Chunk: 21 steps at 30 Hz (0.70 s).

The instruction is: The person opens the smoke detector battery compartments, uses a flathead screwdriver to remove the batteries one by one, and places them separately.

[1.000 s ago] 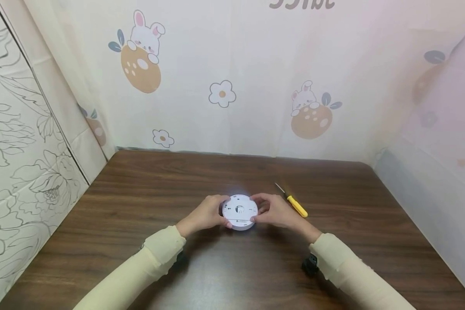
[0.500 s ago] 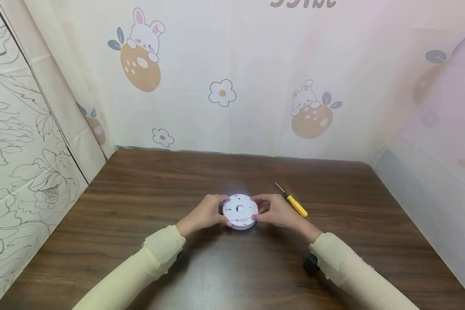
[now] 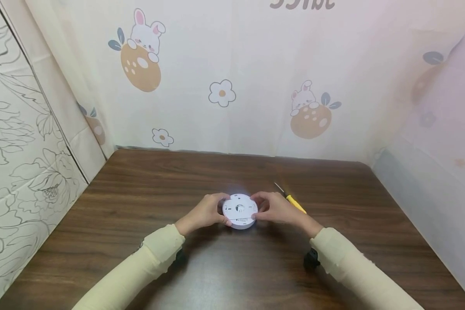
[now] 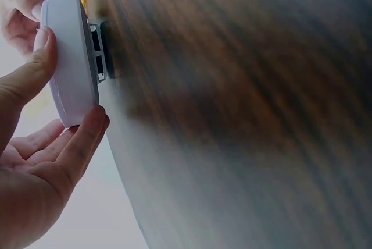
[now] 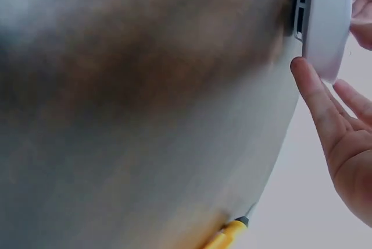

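Note:
A round white smoke detector lies with its flat back, a plate with a centre hole and printed marks, facing up. My left hand grips its left side, thumb at the near edge and fingers at the far edge. On the opposite side my right hand holds the rim the same way. In the left wrist view the detector shows its smooth side wall, with a slotted vent part underneath, close over the table. The right wrist view has fingertips right at the detector's lower rim.
A screwdriver with a yellow handle lies on the dark wooden table, just beyond my right hand, which overlaps the handle's end. Patterned curtains hang behind and on both sides of the table.
The detector's back plate has turned slightly counter-clockwise as seen from above, and my right thumb has shifted a little away from me with it. My left hand stays nearly still.

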{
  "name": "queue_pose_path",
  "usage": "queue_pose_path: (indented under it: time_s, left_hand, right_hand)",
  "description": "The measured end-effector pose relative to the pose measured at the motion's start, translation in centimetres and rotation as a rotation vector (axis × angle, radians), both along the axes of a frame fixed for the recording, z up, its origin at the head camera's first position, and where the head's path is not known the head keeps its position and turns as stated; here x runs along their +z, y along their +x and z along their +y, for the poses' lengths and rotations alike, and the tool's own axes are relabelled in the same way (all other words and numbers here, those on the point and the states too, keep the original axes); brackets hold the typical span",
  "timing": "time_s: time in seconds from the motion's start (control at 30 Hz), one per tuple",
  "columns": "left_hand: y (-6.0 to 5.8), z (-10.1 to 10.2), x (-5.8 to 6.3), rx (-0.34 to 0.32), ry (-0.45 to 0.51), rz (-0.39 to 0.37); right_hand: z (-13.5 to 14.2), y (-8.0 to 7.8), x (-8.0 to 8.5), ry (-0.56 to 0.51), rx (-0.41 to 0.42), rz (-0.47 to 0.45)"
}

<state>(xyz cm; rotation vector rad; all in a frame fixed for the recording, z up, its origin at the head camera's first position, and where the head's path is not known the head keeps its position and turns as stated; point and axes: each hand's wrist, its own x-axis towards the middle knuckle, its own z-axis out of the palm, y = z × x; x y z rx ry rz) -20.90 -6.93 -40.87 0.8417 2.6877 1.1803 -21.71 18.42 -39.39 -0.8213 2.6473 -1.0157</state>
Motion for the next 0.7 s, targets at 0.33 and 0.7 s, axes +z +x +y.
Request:
queue_pose_path:
  time_s: [0.33,0.7]
  left_hand:
    - [0.0,-0.1,-0.2,-0.015,-0.028,-0.017]
    - [0.0,0.1,-0.3,0.021,0.009,-0.088]
  right_hand:
    - [-1.6,-1.8,1.9,0.058,0.059,0.131]
    - [-3.6,-2.6,2.9,0.232,0.179,0.104]
